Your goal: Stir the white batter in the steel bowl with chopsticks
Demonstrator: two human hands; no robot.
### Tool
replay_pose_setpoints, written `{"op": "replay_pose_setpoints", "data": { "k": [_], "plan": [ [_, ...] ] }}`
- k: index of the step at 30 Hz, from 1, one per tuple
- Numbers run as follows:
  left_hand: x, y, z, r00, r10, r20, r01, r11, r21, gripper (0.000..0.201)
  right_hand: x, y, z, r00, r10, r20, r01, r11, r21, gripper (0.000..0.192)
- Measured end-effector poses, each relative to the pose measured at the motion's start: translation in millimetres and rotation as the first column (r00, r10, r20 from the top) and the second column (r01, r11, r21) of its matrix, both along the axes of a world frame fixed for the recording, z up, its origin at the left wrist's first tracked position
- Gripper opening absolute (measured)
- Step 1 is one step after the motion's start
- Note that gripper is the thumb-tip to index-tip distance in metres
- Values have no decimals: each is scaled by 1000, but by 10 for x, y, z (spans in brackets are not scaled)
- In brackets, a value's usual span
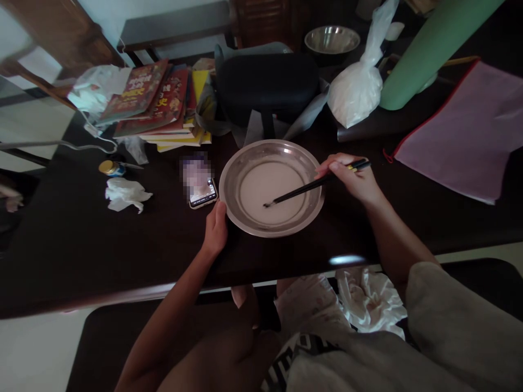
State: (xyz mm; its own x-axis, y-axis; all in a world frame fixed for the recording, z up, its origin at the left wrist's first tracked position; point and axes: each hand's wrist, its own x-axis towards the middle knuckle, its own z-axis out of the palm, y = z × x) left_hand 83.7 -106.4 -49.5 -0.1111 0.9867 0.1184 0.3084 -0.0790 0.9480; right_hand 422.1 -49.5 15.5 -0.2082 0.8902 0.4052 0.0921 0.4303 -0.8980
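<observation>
A shallow steel bowl (pixel 303 163) sits on the dark table (pixel 102 245) in front of me, holding a thin white batter (pixel 265 188). My right hand (pixel 353 177) grips dark chopsticks (pixel 314 185) at the bowl's right rim; their tips dip into the batter near its middle. My left hand (pixel 216 228) rests against the bowl's left lower rim, fingers curled on its edge. A phone (pixel 201 188) with a lit screen lies just left of the bowl, beside my left hand.
A stack of colourful books (pixel 157 103), a black case (pixel 267 87), a tied white bag (pixel 357 90), a second steel bowl (pixel 332 39), a green roll (pixel 433 49) and a pink mesh pouch (pixel 461 130) crowd the far side. Crumpled tissue (pixel 125 194) and a small jar (pixel 111 168) lie left.
</observation>
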Motion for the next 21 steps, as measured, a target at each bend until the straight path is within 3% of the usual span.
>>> {"op": "replay_pose_setpoints", "data": {
  "k": [7,13,18,21],
  "plan": [
    [19,-1,44,1000,14,-12,-14,1000,2,59,20,16,-6,980,-198,-33,200,978,62,27],
    [20,5,37,1000,5,-19,-5,1000,13,57,-9,1,-5,997,-46,61,47,999,-5,29],
    [38,-15,73,1000,0,-29,1,1000,18,55,26,9,-11,988,-154,6,154,987,40,25],
    [46,-25,83,1000,-7,-14,7,999,31,54,25,9,-15,993,-115,-18,115,993,8,25]
  ]
}}
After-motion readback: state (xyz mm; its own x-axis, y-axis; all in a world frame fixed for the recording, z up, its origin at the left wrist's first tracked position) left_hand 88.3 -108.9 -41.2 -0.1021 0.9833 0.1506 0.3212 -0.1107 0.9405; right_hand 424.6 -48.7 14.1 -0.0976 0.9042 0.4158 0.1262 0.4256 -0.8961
